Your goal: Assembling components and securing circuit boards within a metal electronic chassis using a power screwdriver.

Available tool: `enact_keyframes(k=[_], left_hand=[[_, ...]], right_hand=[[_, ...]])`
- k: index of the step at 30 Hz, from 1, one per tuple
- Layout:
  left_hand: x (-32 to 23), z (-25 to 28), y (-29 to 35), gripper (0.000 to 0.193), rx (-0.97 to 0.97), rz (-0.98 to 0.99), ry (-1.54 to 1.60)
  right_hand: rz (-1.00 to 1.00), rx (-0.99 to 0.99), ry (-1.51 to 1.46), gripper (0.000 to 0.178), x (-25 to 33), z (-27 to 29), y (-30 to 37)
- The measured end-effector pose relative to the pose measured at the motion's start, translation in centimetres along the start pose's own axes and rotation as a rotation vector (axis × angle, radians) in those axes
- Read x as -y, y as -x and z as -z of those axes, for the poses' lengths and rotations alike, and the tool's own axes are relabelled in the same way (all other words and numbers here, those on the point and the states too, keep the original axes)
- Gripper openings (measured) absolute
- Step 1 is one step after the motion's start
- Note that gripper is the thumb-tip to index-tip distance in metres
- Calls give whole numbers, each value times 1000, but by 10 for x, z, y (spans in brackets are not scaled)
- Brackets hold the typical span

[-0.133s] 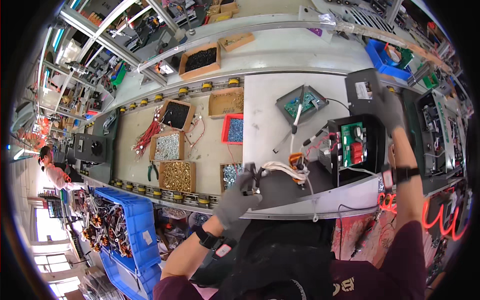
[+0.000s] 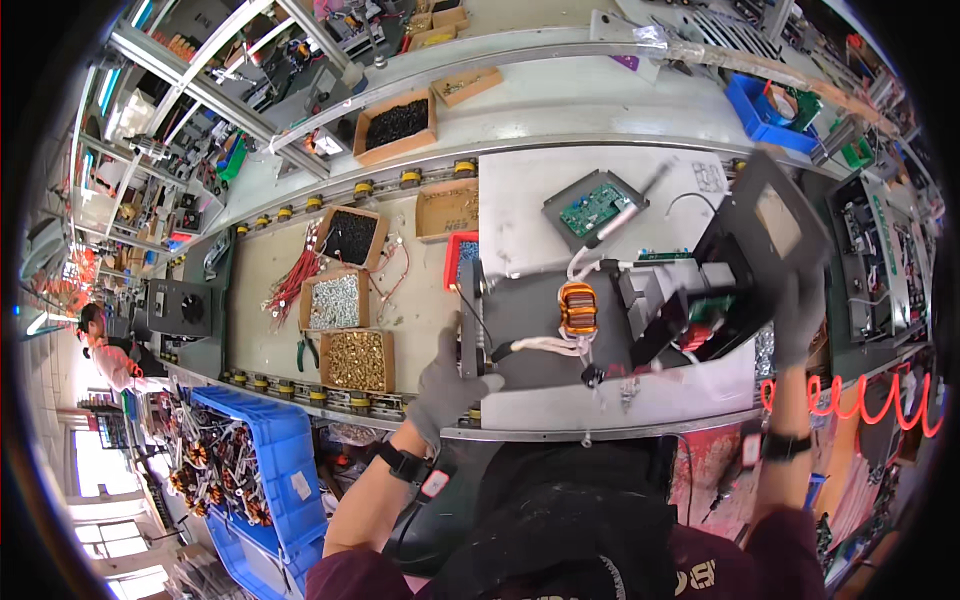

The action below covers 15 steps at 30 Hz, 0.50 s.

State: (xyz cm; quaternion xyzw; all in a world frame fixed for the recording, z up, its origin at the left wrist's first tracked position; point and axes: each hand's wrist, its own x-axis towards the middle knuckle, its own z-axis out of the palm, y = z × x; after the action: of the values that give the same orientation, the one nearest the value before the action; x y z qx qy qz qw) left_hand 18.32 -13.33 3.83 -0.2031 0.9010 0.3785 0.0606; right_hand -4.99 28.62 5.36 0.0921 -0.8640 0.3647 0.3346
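Overhead, white worktop (image 2: 520, 210) underlies the dark casing (image 2: 530, 310), blue crate (image 2: 287, 440) nearby.

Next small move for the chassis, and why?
Perhaps settle the dark chassis flat on the white board, gently: the left hand holds one end, the right hand is at the tilted dark panel opposite, and the orange coil sits between them with white leads running off it.

Head camera: worn on the head, facing down and forward
Open chassis (image 2: 525, 315): close, from above, right of centre
Wearer's torso (image 2: 570, 475): nearest, lower edge
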Motion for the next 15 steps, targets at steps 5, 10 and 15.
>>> enact_keyframes(k=[5,10,15], left_hand=[[52,-9,-39,80,76,14,222],[66,-25,-78,44,159,378,-16],[43,-37,-114,35,52,566,551]], right_hand=[[-359,-56,-150,46,30,68,87],[-531,602,-265,46,90,63,7],[-777,773,-296,37,74,36,-37]])
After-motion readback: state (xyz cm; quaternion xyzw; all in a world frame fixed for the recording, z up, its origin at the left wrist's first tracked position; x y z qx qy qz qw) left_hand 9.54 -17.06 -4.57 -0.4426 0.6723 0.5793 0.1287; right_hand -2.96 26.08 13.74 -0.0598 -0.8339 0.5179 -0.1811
